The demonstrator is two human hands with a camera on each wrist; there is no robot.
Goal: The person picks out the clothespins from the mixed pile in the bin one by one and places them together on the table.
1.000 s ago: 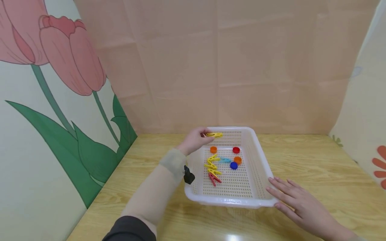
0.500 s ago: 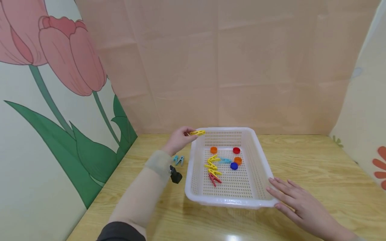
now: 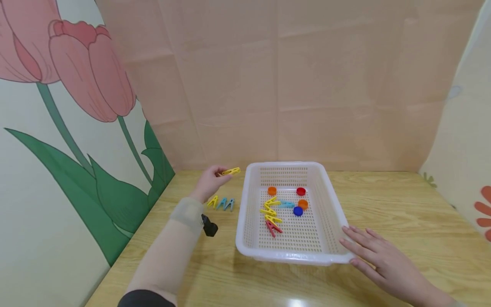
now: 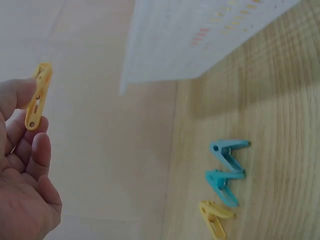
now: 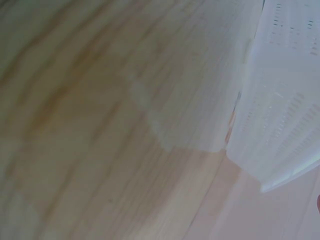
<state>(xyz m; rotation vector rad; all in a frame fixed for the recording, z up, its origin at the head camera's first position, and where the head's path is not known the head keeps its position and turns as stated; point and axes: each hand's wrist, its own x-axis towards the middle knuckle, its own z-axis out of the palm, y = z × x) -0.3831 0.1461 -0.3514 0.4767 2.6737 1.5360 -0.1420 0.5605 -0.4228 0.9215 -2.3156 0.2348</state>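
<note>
My left hand [image 3: 210, 183] pinches a yellow clothespin [image 3: 231, 171] in the air, left of the white perforated basket [image 3: 291, 257]. In the left wrist view the same clothespin [image 4: 39, 97] sits between thumb and fingers. Below the hand, a yellow clothespin [image 3: 212, 201] and two blue clothespins [image 3: 226, 204] stand in a row on the table. My right hand [image 3: 383, 260] rests with extended fingers against the basket's near right corner. Inside the basket lie yellow clothespins [image 3: 270, 211], a red clothespin [image 3: 272, 228] and a light blue clothespin [image 3: 286, 204].
Round caps lie in the basket too: orange caps [image 3: 272, 191], a red cap [image 3: 301, 191] and a blue cap [image 3: 298, 211]. The wooden table [image 3: 402, 204] runs back to a peach sheet [image 3: 307, 85]. A tulip-printed panel [image 3: 96, 76] borders the left side.
My left hand has carried the yellow clothespin leftward, from over the basket to beyond its left rim. The row of clothespins on the table has come into sight. My right hand stays put.
</note>
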